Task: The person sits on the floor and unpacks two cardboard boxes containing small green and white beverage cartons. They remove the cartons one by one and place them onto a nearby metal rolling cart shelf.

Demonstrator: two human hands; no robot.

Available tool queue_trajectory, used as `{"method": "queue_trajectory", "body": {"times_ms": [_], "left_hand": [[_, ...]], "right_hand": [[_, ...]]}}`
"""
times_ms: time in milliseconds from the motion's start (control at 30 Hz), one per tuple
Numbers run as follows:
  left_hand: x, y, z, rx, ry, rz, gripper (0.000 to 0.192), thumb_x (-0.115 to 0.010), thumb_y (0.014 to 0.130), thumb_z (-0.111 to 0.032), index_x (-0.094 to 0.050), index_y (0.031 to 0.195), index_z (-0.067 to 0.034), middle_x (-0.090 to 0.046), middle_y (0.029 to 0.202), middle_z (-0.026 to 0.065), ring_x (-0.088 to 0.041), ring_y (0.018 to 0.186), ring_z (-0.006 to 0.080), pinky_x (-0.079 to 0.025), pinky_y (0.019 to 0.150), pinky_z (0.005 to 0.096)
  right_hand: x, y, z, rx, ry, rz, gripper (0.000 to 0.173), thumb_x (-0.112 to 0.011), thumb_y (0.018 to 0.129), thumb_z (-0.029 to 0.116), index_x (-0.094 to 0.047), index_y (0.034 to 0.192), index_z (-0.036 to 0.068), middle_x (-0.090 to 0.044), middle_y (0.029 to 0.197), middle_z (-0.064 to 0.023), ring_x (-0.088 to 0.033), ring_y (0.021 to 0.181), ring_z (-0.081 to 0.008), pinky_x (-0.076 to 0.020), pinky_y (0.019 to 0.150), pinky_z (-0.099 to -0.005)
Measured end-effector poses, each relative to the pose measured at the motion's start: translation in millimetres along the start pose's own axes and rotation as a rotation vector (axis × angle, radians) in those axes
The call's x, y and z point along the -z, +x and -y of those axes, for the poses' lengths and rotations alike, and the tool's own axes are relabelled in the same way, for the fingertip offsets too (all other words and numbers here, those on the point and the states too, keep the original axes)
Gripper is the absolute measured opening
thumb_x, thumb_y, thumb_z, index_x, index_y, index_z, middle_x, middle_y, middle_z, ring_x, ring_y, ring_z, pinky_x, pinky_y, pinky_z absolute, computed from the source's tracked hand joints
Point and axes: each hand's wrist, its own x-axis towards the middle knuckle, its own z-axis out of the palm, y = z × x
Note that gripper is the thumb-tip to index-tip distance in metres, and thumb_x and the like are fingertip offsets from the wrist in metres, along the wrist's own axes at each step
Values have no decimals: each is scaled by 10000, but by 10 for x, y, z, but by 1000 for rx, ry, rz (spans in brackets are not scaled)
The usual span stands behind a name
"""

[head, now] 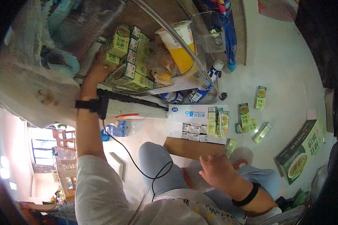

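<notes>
My left hand [97,70] reaches into a clear plastic bin [163,89] at upper left. Its thumb and fingers are spread against green drink cartons [119,42] stacked there; whether it grips one is hidden. Beside them in the bin are a bag of snacks [162,67] and a white-and-yellow tub [178,46]. My right hand [218,170] hovers near my knee with fingers loosely bent, and no object shows in it. Just past it lies a green carton [230,148]. An open white cardboard box [176,116] holds white-topped cartons [195,128], with green cartons [217,122] on top.
Several loose green cartons [260,97] lie on the pale floor. A large green carton box [298,152] rests at right. Blue-labelled bottles [198,92] stand under the bin. A black cable [129,160] runs from my left wrist strap. A plastic bag [36,92] hangs left.
</notes>
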Motion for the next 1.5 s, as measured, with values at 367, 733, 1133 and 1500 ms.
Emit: {"method": "queue_trajectory", "body": {"times_ms": [367, 733, 1133, 1500], "left_hand": [[-233, 317, 22, 78, -299, -143, 761, -556, 769, 41, -281, 1467, -92, -438, 1421, 194, -454, 1277, 347, -367, 1038, 385], [-85, 259, 5, 38, 133, -135, 713, -593, 832, -154, -263, 1443, 10, -445, 1363, 277, -518, 1181, 396, -438, 977, 415], [79, 325, -16, 557, 62, 155, 747, -661, 789, -553, -575, 1218, 53, -622, 1154, 222, -649, 882, 259, -522, 757, 406], [259, -61, -75, 477, 473, -166, 623, -589, 862, -462, -530, 1270, 6, -572, 1237, 232, -596, 999, 387, -473, 875, 420]], "right_hand": [[-32, 93, 0, -2, -5, 75, 506, -660, 810, 359, -600, 1182, 22, -637, 930, -198, -630, 901, -371, -507, 779, -493], [13, 77, 29, -24, 9, 124, 497, -657, 819, 361, -592, 1176, 22, -637, 908, -186, -635, 867, -370, -502, 763, -493], [-1, 94, 29, 22, -2, 70, 504, -664, 817, 339, -586, 1187, 5, -626, 908, -200, -629, 837, -365, -495, 757, -490], [49, 54, 26, 30, -12, 67, 518, -661, 823, 353, -580, 1198, 4, -624, 917, -186, -631, 877, -361, -510, 759, -478]]}}
